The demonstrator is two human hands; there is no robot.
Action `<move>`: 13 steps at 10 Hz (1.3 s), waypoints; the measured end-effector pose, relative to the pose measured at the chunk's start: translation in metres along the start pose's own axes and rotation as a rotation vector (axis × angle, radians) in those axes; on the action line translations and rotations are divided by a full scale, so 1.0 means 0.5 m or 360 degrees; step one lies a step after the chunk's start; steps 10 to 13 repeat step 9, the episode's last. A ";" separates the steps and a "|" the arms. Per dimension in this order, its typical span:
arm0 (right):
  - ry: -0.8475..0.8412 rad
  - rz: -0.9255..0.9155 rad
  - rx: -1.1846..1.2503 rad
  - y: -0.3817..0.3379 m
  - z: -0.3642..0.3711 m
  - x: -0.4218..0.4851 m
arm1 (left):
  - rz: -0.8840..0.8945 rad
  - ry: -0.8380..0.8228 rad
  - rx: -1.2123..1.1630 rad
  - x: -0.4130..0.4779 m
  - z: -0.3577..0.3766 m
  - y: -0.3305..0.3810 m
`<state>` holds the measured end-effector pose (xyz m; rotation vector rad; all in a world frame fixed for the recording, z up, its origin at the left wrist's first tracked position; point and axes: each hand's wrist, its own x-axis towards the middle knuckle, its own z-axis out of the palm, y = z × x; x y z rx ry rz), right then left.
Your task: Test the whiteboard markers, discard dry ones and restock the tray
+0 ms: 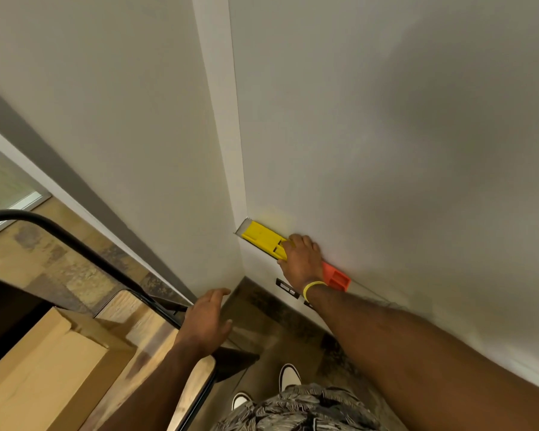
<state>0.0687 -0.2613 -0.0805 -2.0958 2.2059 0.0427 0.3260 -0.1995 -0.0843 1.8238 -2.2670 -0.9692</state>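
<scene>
Pale wall (pixel 106 119) fills the left half of the view, running down to a mottled stone-tile floor (pixel 53 262), with a strip of window (pixel 0 188) at the far left edge. A curved black rail (pixel 75 241) crosses in front of the floor. Below it lies a wooden worktop (pixel 150 334) carrying a cardboard box (pixel 44 362) at its left.

Your left grip (pixel 207 325) is held over the worktop's far corner, fingers apart and relaxed, holding nothing. Whether it touches the wood cannot be told.

At centre, a white vertical strip (pixel 221 119) separates the wall from a whiteboard (pixel 386 119) on the right. A yellow tray (pixel 260 236) sits at the board's lower left corner, flat against its surface.

Your right grip (pixel 301 262) rests on the right end of the yellow tray, fingers bent down onto it. The back of the hand hides what lies beneath, so you cannot tell whether it is clamped on anything. A yellow wristband (pixel 313 287) circles that wrist. An orange tray (pixel 336 278) shows just right of the hand, on the same line along the board.

White shoes (pixel 290 376) stand on the floor at bottom centre.
</scene>
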 end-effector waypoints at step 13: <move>-0.0176 0.0540 0.0264 0.089 0.011 -0.452 | 0.0671 -0.0135 0.0841 -0.003 0.115 0.175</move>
